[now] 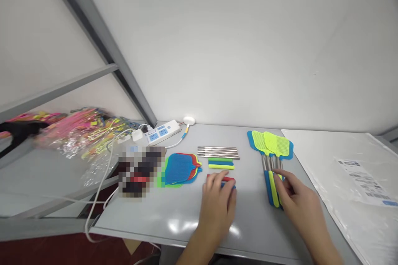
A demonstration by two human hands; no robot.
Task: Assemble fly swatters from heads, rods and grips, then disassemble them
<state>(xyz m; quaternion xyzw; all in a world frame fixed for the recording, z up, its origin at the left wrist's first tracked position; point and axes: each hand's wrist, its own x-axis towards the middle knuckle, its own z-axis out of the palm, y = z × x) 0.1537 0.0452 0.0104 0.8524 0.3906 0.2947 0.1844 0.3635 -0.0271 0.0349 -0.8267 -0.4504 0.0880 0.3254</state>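
My left hand [217, 201] lies on the grey table [174, 215], its fingers resting on red and blue handle grips [228, 179]. Just beyond them lie green, blue and yellow grips [220, 163] and a row of metal rods [218, 152]. A stack of loose swatter heads [179, 168], blue on top, lies to the left. My right hand [297, 196] touches the handles of several assembled fly swatters [271, 149], yellow and blue, with its fingers curled on them.
A white power strip [160, 131] with cables sits at the back left. A bag of pink and yellow items [83, 130] lies on a side shelf. A blurred dark object [139, 169] stands beside the swatter heads. Clear plastic bags [351, 174] cover the right.
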